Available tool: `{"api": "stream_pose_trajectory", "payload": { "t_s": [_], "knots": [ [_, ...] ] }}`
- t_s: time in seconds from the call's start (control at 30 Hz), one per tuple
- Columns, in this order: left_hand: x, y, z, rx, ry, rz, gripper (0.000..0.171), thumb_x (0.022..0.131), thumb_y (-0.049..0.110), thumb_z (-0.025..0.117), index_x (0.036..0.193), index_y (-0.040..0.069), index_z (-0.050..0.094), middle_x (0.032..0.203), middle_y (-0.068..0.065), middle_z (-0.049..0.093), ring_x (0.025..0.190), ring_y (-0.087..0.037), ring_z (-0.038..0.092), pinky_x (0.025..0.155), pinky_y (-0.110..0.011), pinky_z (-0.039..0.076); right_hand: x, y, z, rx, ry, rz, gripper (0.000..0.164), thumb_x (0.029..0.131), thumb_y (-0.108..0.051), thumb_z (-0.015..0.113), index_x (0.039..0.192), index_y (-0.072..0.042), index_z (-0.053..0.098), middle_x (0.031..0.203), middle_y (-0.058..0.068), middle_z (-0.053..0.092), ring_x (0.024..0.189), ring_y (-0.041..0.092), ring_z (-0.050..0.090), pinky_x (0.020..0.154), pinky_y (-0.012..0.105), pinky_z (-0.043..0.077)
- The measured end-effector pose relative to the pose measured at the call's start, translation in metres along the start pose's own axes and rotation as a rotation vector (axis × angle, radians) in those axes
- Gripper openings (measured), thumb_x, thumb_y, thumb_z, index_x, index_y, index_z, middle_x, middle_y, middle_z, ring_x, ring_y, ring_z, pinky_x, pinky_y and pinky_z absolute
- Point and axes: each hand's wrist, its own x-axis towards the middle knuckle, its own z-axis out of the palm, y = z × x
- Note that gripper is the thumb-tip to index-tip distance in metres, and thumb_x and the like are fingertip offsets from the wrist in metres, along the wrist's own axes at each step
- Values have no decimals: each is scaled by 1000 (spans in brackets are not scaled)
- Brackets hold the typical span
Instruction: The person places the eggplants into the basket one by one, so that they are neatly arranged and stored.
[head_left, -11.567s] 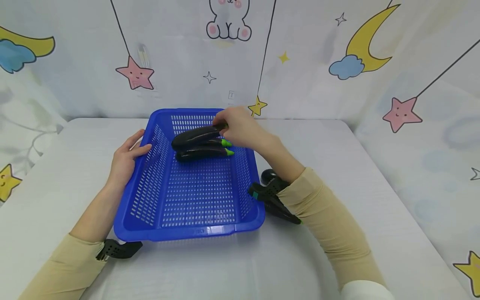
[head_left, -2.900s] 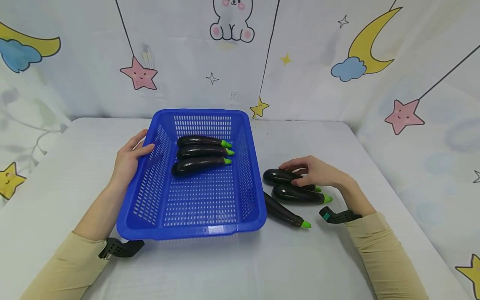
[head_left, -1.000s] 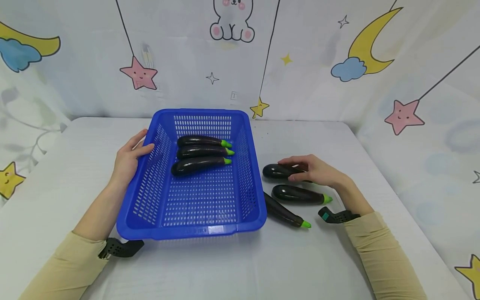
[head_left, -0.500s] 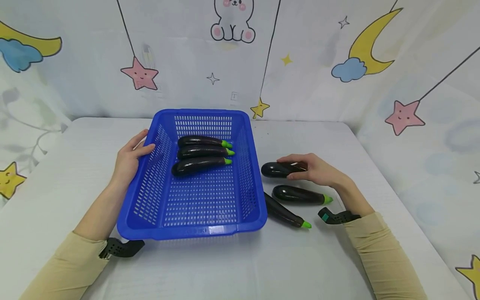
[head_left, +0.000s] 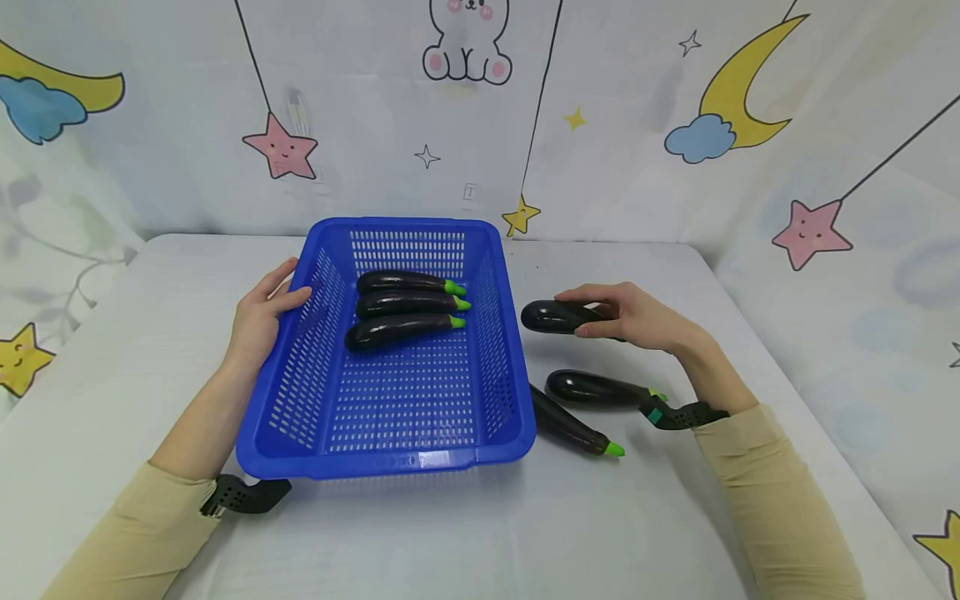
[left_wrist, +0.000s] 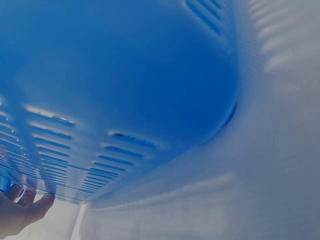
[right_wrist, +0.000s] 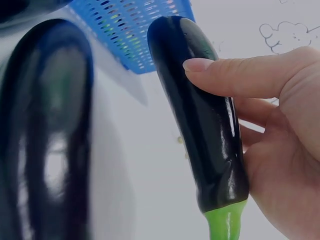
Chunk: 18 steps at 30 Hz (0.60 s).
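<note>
On the right, my right hand [head_left: 633, 317] holds a dark, glossy eggplant [head_left: 551, 317] between thumb and fingers. The right wrist view shows the thumb across this eggplant's [right_wrist: 200, 125] side and its green stem end pointing down. A blue perforated plastic basket [head_left: 386, 462] stands at centre-left, with three eggplants [head_left: 405, 329] lying side by side in its far half. My left hand [head_left: 255, 325] grips the basket's left rim, thumb over the edge. From the left wrist, its fingertips [left_wrist: 45, 200] touch the slotted outer wall [left_wrist: 125, 75].
Two more eggplants lie on the white table right of the basket: one [head_left: 596, 387] below my right hand, another [head_left: 570, 425] nearer, partly hidden by the basket's edge. A white cloth backdrop [head_left: 360, 100] with printed stars and moons rises behind the table [head_left: 465, 542].
Since a second ago, my right hand has lifted the eggplant up and away from the one beside it. Earlier, that hand placed a third eggplant in the basket. The left hand stays put.
</note>
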Motion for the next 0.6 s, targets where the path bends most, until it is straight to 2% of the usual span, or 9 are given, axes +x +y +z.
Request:
{"api": "stream_pose_trajectory", "payload": {
  "t_s": [0.23, 0.43, 0.6],
  "knots": [
    [-2, 1, 0, -17, -6, -1, 69, 101, 28, 61, 160, 26, 25, 167, -7, 19, 149, -28, 31, 83, -10, 51, 6, -16, -11, -28, 20, 1, 46, 92, -13, 73, 136, -20, 62, 130, 5, 63, 91, 24, 61, 66, 29, 45],
    [-3, 2, -1, -50, -16, -1, 69, 100, 28, 61, 160, 27, 26, 167, -6, 20, 149, -27, 31, 83, -10, 51, 10, -31, -17, -40, 25, -18, 47, 93, -8, 71, 138, -17, 61, 135, 5, 61, 96, 24, 64, 77, 29, 51],
    [-4, 1, -1, -47, -17, -6, 69, 100, 29, 61, 160, 27, 26, 167, -6, 19, 150, -28, 29, 83, -10, 51, 15, -40, -21, -59, 26, -28, 47, 92, -9, 71, 138, -18, 61, 134, 4, 62, 94, 23, 65, 77, 29, 51]
  ]
}}
